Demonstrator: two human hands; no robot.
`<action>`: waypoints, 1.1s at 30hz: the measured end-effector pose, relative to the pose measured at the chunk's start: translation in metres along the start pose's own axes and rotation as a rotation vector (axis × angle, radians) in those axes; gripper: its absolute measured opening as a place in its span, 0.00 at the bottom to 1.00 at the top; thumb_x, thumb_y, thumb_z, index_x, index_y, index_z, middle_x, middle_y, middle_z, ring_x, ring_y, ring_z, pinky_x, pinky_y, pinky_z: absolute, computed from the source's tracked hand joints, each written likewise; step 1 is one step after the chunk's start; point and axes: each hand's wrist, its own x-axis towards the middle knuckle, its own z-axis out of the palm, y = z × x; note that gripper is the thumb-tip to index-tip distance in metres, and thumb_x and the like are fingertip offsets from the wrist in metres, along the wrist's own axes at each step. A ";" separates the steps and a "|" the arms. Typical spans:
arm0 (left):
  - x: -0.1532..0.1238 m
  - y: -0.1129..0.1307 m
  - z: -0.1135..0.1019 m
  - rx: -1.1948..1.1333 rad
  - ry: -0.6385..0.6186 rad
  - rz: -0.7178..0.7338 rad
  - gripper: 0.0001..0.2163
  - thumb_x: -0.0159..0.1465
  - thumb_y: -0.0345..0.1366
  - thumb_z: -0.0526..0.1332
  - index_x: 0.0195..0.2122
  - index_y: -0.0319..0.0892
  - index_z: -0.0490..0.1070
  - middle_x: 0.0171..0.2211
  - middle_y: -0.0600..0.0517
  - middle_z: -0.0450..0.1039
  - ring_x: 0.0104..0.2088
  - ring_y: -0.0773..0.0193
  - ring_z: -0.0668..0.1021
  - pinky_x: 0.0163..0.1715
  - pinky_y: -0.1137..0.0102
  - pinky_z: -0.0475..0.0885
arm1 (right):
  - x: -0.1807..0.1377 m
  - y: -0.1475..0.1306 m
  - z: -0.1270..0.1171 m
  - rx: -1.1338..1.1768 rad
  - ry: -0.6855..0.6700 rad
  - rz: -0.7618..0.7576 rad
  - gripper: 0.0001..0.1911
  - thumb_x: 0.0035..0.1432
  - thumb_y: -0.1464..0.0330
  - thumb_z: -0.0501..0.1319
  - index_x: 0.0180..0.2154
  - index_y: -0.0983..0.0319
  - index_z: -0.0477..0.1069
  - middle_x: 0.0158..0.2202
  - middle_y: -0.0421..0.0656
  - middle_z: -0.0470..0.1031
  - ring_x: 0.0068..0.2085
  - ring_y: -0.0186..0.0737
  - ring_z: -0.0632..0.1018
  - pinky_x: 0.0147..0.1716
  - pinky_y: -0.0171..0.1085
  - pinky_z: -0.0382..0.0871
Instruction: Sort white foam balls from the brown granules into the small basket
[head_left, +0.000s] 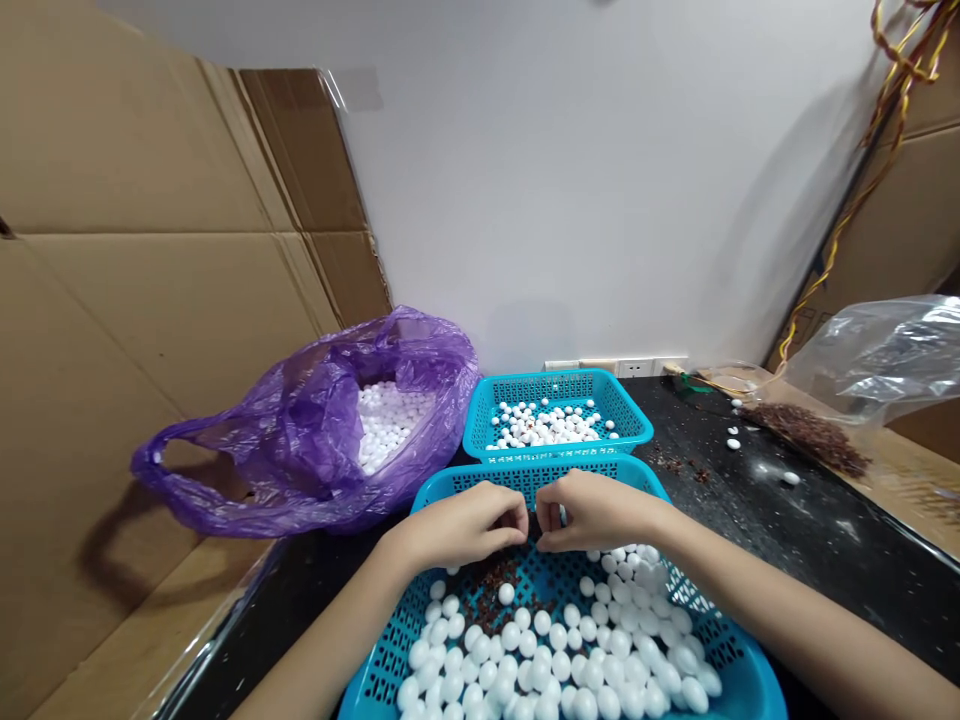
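Observation:
Over the far part of a large blue plastic basket, my left hand and my right hand face each other, a small gap apart. Both are closed, with fingertips brought toward the thumbs. Whatever my left fingers pinch is hidden. A pale spot shows inside my right fingers, too small to name. Many smooth white egg-shaped balls fill the near and right parts of the basket below. Small reddish-brown bits lie on its floor under my left hand.
Behind stands a smaller blue basket with more white balls. A purple plastic bag of white balls lies left. Several loose balls and a reddish-brown pile are on the black table at right, near a clear bag.

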 end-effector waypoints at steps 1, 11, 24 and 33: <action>-0.001 0.000 -0.002 -0.037 0.019 -0.001 0.07 0.62 0.35 0.54 0.34 0.41 0.71 0.34 0.52 0.74 0.35 0.63 0.74 0.32 0.73 0.66 | 0.001 0.001 0.000 0.055 0.035 -0.010 0.04 0.52 0.69 0.65 0.29 0.62 0.72 0.27 0.38 0.76 0.26 0.35 0.73 0.22 0.31 0.58; -0.006 -0.009 -0.001 -0.414 0.393 -0.015 0.06 0.59 0.36 0.60 0.33 0.40 0.71 0.35 0.51 0.74 0.39 0.63 0.76 0.40 0.68 0.70 | 0.007 0.001 0.002 0.431 0.294 -0.102 0.06 0.53 0.75 0.63 0.33 0.62 0.68 0.32 0.39 0.72 0.29 0.34 0.72 0.26 0.30 0.63; -0.013 -0.007 0.000 -0.385 0.524 0.055 0.05 0.55 0.37 0.66 0.31 0.41 0.76 0.34 0.52 0.71 0.35 0.66 0.75 0.31 0.75 0.71 | 0.008 -0.001 0.003 0.576 0.321 -0.183 0.08 0.54 0.73 0.63 0.36 0.61 0.65 0.33 0.40 0.69 0.31 0.35 0.73 0.26 0.31 0.66; -0.012 -0.009 0.000 -0.309 0.624 0.119 0.07 0.52 0.39 0.68 0.27 0.40 0.76 0.28 0.52 0.77 0.30 0.66 0.77 0.29 0.73 0.70 | 0.011 0.003 0.004 0.816 0.328 -0.187 0.08 0.56 0.66 0.64 0.37 0.62 0.70 0.36 0.43 0.72 0.37 0.39 0.76 0.35 0.36 0.71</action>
